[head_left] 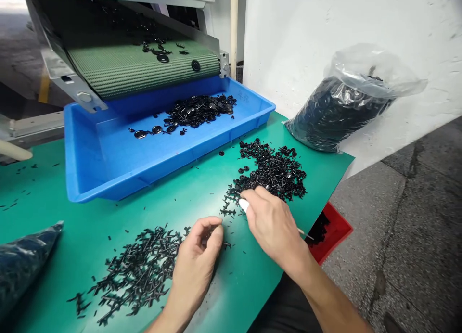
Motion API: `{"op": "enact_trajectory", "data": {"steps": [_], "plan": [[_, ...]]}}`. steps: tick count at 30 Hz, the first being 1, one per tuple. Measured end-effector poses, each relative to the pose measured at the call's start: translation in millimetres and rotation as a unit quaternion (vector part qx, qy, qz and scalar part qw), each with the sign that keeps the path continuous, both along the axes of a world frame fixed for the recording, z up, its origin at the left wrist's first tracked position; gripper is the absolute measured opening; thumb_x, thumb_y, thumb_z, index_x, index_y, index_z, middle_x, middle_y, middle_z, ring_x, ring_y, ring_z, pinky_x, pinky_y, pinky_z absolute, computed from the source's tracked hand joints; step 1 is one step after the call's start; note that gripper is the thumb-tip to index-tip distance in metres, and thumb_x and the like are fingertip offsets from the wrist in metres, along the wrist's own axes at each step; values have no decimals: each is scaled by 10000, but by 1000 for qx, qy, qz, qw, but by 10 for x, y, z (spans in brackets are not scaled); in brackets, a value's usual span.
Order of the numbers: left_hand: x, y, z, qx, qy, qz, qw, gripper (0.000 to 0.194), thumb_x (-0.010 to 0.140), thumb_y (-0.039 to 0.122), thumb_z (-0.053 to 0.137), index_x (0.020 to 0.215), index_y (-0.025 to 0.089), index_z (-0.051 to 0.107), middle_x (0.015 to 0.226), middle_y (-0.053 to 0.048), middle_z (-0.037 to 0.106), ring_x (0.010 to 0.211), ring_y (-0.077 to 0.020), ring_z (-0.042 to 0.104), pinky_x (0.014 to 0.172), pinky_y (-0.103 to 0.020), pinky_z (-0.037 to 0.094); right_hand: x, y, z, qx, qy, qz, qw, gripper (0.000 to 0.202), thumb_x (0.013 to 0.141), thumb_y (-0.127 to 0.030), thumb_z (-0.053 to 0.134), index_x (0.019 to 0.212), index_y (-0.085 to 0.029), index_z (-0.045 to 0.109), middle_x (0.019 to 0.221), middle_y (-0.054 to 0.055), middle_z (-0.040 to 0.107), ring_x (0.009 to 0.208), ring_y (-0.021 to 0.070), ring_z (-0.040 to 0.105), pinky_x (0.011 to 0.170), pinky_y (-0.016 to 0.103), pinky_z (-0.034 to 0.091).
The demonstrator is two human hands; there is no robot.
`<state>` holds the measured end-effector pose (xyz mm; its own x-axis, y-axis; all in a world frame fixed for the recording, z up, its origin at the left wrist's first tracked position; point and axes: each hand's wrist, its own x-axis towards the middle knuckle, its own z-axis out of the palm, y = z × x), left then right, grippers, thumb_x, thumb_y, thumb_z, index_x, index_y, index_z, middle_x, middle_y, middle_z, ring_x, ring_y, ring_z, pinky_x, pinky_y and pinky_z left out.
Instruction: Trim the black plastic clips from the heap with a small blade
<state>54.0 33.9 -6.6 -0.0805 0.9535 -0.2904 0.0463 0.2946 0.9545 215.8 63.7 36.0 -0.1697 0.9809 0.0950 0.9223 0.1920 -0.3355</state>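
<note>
My left hand (200, 256) is closed in a pinch, thumb against fingertips, at the right end of a heap of black branched plastic sprues (144, 270). Whatever lies between those fingertips is too small to make out. My right hand (269, 222), with a white covering on its thumb tip, reaches to the near left edge of a pile of small black plastic parts (274, 169). Its fingers are closed; a thin stick (305, 234) sticks out from beneath this hand toward the wrist side. The front of the stick is hidden by the hand.
Behind stands a blue tray (144, 179) holding black parts, under a green conveyor belt (144, 68) carrying more. A clear bag of black parts (339, 107) leans against the wall. A red bin (335, 232) sits below the green table's (187, 198) right edge; another filled bag (25, 261) lies left.
</note>
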Motion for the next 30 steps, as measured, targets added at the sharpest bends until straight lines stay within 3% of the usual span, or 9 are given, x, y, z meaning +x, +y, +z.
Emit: {"op": "enact_trajectory", "data": {"steps": [3, 6, 12, 14, 19, 26, 30], "plan": [[-26, 8, 3, 19, 13, -46, 999, 258, 832, 459, 658, 916, 216, 634, 777, 9, 589, 665, -155, 466, 565, -266, 324, -123, 239, 26, -34, -103, 23, 994, 224, 924, -112, 428, 1002, -189, 624, 947, 80, 616, 688, 170, 635, 566, 263, 396], [-36, 7, -4, 19, -12, -44, 999, 247, 831, 452, 675, 864, 219, 601, 770, 23, 580, 607, -128, 417, 539, -255, 294, -240, 399, 16, -47, -135, 29, 989, 247, 901, -76, 427, 970, -156, 650, 932, 115, 626, 646, 190, 654, 550, 279, 415], [-12, 13, -22, 11, -138, -52, 989, 286, 926, 455, 558, 770, 217, 534, 553, 63, 496, 502, -108, 317, 509, -240, 246, -178, 332, -3, -32, -123, 35, 991, 242, 902, -82, 434, 956, -180, 648, 940, 86, 624, 695, 173, 638, 571, 264, 396], [-2, 19, -16, 3, -153, -51, 987, 291, 942, 471, 520, 801, 219, 556, 530, 68, 470, 491, -108, 297, 488, -237, 223, -97, 252, -6, -20, -98, 31, 995, 250, 897, -73, 425, 980, -190, 630, 951, 63, 617, 745, 164, 620, 613, 260, 397], [6, 22, -16, -4, -132, -57, 990, 270, 910, 486, 566, 948, 222, 607, 621, 50, 513, 521, -110, 343, 477, -230, 237, -15, 80, -40, -10, 79, 42, 996, 274, 869, -26, 402, 930, -197, 607, 894, 17, 606, 783, 146, 576, 709, 252, 379], [3, 16, 19, 25, -98, -87, 991, 296, 894, 473, 590, 1019, 215, 664, 768, -1, 597, 572, -125, 419, 501, -251, 273, -132, -90, -88, -13, 115, 25, 993, 203, 902, -85, 404, 896, -194, 576, 839, 19, 599, 709, 158, 536, 633, 272, 321], [2, 16, 30, 33, -83, -90, 992, 304, 902, 475, 572, 980, 206, 689, 649, 20, 546, 553, -135, 419, 506, -262, 279, -133, -115, -118, -32, 171, 29, 984, 215, 859, -55, 410, 893, -188, 575, 766, 1, 612, 669, 148, 548, 625, 263, 345]]}}
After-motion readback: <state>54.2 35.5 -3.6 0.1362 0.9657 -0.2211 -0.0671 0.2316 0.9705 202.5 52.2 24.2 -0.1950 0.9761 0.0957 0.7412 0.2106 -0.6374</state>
